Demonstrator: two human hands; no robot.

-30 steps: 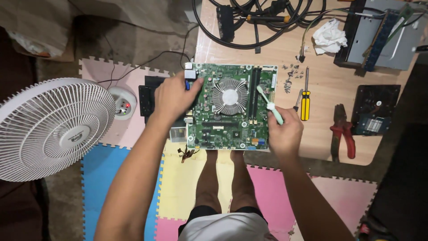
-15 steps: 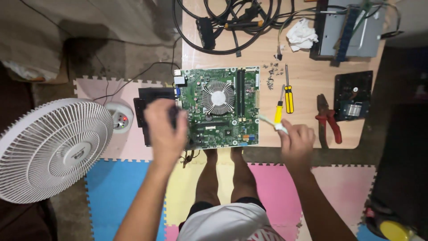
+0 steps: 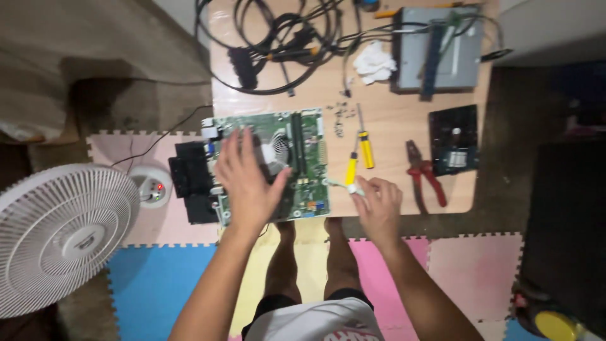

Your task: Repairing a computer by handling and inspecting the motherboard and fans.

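A green motherboard [image 3: 306,142] with a round cooler fan [image 3: 276,151] lies at the near left end of a wooden table [image 3: 391,189]. My left hand [image 3: 247,180] is spread flat over the board's left half, fingers apart, and holds nothing. My right hand [image 3: 380,203] is at the table's front edge, just right of the board. It is closed on a small white brush [image 3: 341,185], whose head points left toward the board's corner.
Two yellow-handled screwdrivers [image 3: 365,149], red pliers [image 3: 427,172], loose screws [image 3: 341,117] and a black drive [image 3: 453,139] lie right of the board. Black cables [image 3: 278,44], a white cloth [image 3: 374,62] and a grey case [image 3: 435,53] sit further back. A white fan [image 3: 57,233] stands on the floor mats at the left.
My left hand has moved from left of the board back over its cooler. The right hand with the brush stays at the table's front edge. The view has shifted.
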